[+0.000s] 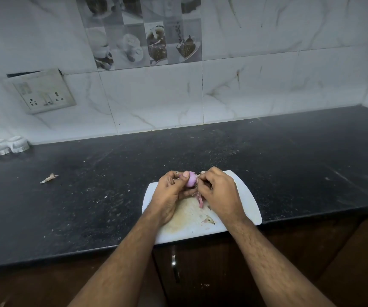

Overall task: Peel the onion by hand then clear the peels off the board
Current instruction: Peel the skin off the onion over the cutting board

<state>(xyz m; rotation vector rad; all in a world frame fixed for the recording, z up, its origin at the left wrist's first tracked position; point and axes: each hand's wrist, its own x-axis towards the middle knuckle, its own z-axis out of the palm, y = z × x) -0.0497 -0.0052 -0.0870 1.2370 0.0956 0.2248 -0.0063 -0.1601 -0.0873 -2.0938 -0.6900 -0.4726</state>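
Black speckled stone countertop (289,165) is running left to right, dusted with pale crumbs and flecks. Behind it a wall of white marble-look tiles (267,74) is rising, with a panel of grey picture tiles showing cups and desserts (143,36) at top centre. A dirty white switch-and-socket plate (42,91) is sitting tilted on the wall at left. White ribbed plastic caps (3,146) are lying at the far left where counter meets wall. A dry tan scrap of peel (49,178) is lying alone on the counter, well apart from the board. Dark brown wooden cabinet fronts (223,273) are showing below the counter edge.

White plastic cutting board (245,202) with rounded corners is lying at the near edge, stained yellowish in the middle, one papery peel flake (208,219) on it.

Small purple-pink onion (191,178) is being held above the board's far end, between both hands. Its long axis cannot be told; too much is covered.

Left hand (171,193) is gripping the onion, thumb pressed on top. Right hand (219,191) is pinching at the onion's right side, fingers curled; strips of pink peel (200,200) are hanging down below.
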